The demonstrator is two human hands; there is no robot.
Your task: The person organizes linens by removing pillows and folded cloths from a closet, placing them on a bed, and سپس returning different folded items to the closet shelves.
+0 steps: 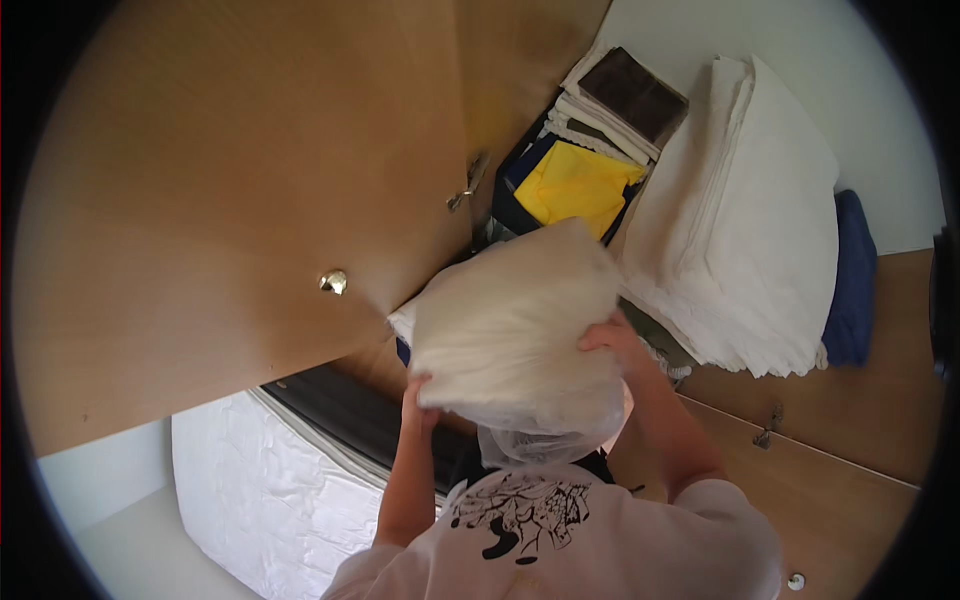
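Note:
Between my hands is a cream-white folded bundle in a clear plastic bag [515,310], soft and bulky, with loose crumpled plastic hanging at its near end. My left hand [418,397] grips its near left edge, the fingers partly hidden behind it. On the right side, my right hand [612,338] is closed on the bag, thumb on top. Just beyond the bundle lies a folded yellow cloth [577,188] on a dark pile. To the right of it stands a large stack of folded white linen [735,230].
An open wooden door [230,200] with a brass knob [333,282] fills the left. Behind the yellow cloth sits a dark brown folded item [634,97]. A blue cloth [852,280] is beside the linen. At lower left is a white quilted mattress [265,490].

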